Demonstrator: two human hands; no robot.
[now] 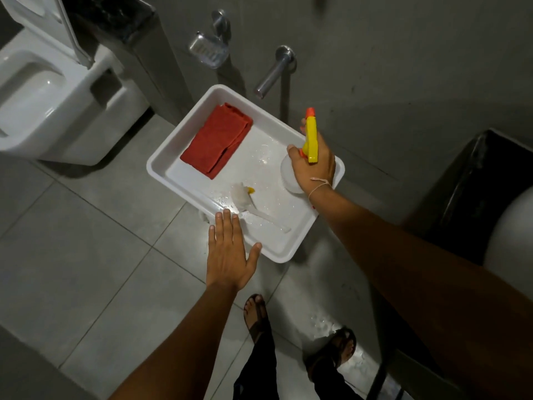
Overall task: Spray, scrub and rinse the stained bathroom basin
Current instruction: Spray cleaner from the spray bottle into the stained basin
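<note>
1. Right hand wraps the neck of the spray bottle, fingers closed round it below the yellow trigger head; the bottle's white body sits in the far right corner of the white tray. Can't tell if it rests on the tray or is just lifted off.
2. Left hand is flat and spread, palm down, holding nothing, fingertips at the tray's near edge, just beside the brush.
3. Tray looks like a tool carrier: folded red cloth on the far left side, brush lying bristle end toward the middle, handle running to the near right. Water drops show on the tray floor.
4. Likely reason for the grips: right hand takes the spray first, since spraying opens the job; left hand steadies the tray or heads for the brush.
5. Basin: only a pale curved rim shows at the right edge of the view, beside a dark counter, well apart from both hands. Stains not visible.
6. Wall tap sits above the tray; toilet at far left.
</note>
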